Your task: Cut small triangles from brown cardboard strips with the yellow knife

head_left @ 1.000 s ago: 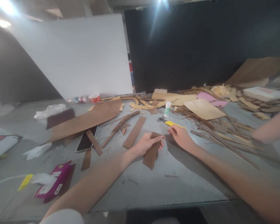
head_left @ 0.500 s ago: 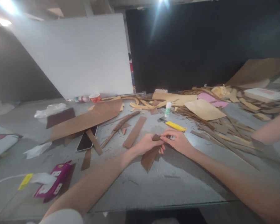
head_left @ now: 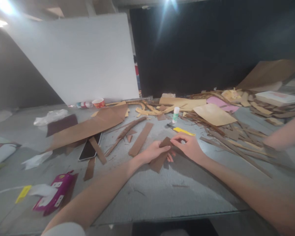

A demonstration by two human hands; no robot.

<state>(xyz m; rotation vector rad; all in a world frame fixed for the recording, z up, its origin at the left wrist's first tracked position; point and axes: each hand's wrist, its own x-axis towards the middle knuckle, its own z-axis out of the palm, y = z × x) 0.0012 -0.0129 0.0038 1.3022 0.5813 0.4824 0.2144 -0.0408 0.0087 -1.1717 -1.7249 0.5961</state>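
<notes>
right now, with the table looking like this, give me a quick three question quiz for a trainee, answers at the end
1. What does the left hand hold? (a) the phone, (b) the brown strip, (c) the red cup
2. True or false: the glue stick stands upright.
3. Fill in the colour: the cutter has a ____ handle.

Key: 1. b; 2. true; 3. yellow

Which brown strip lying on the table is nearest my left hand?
The flat strip just beyond your left hand, right of the twisted one; the strips by the phone lie farther left.
</notes>
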